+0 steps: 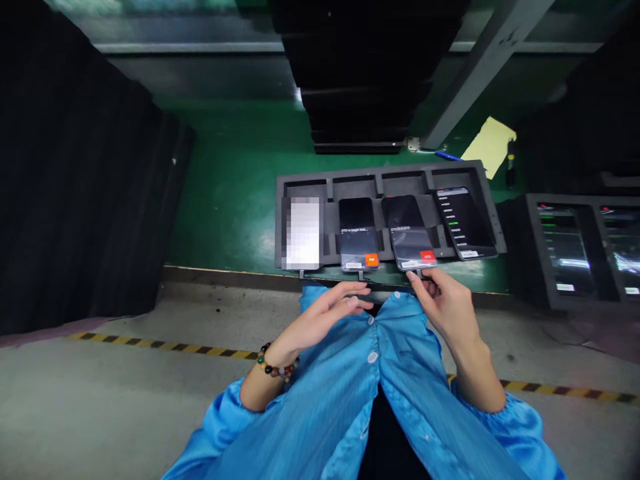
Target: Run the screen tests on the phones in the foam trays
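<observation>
A grey foam tray point(329, 223) holds several phones in a row. At its left end the first screen point(303, 233) is pixelated white. Beside it a dark phone point(357, 227) shows an orange button, and a third phone point(407, 227), slightly tilted, shows a red one. The rightmost phone point(467, 223) displays a list. My right hand point(453, 307) pinches a small plug point(420, 273) at the third phone's lower edge. With fingers stretched and holding nothing, my left hand point(323, 317) hovers just below the plug point(361, 275) of the second phone.
Another tray with lit phones point(565, 247) stands at the right. Tall black stacks rise at the left point(90, 167) and behind the tray point(370, 80). A yellow paper point(489, 147), a blue pen point(447, 156) and a dark yellow-banded tool point(511, 162) lie on the green table point(240, 187).
</observation>
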